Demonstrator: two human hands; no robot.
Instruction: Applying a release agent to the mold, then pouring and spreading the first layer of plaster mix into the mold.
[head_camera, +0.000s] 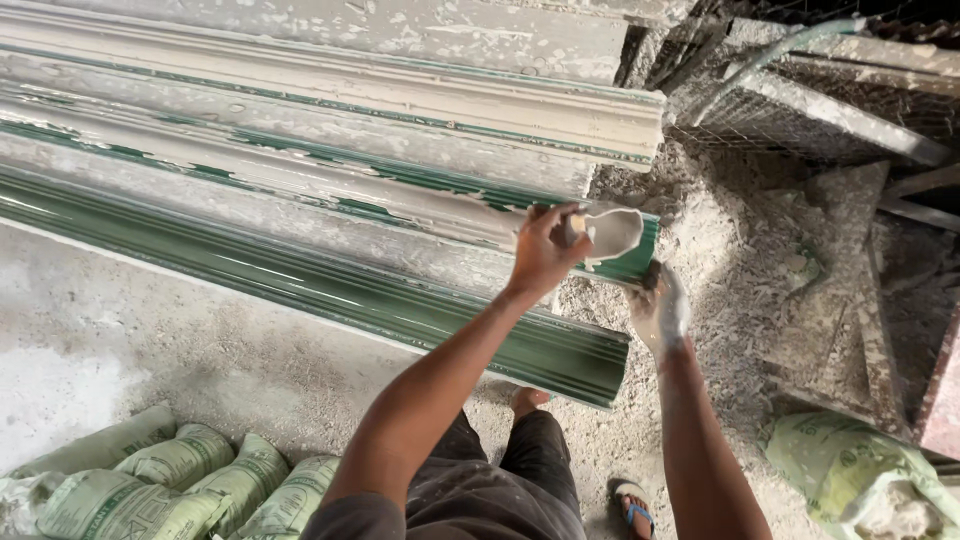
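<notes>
**A:** what's in the hands right now?

**B:** I see the left hand (543, 252) just right of frame centre, fingers clenched around a small scraper (610, 232); its blade is caked in white plaster; blade sits at the end face of the green mould (300, 195), middle right of frame; looks to be touching the end, can't tell for certain.

**A:** and the other one?

**B:** right hand (660, 310) just below and right of the scraper, coated in white plaster; fingertips up against the underside of that same mould end; whether it grips anything I cannot tell; fingers are curled, palm side hidden.

**A:** where do the moulds sit?

**B:** several long profiled moulds lie side by side, running from the upper left edge to middle right; upper ones are smeared white, the lower green mould (420, 310) is mostly clean and glossy; its end stops just left of the right forearm.

**A:** surroundings?

**B:** ground (720, 240) at right is covered in plaster crumbs; pale green sacks (180, 480) stacked at lower left; one more sack (850, 480) at lower right; wire mesh panels (800, 110) at upper right; one bare foot (528, 400) and one sandalled foot (632, 505) at bottom centre.
</notes>
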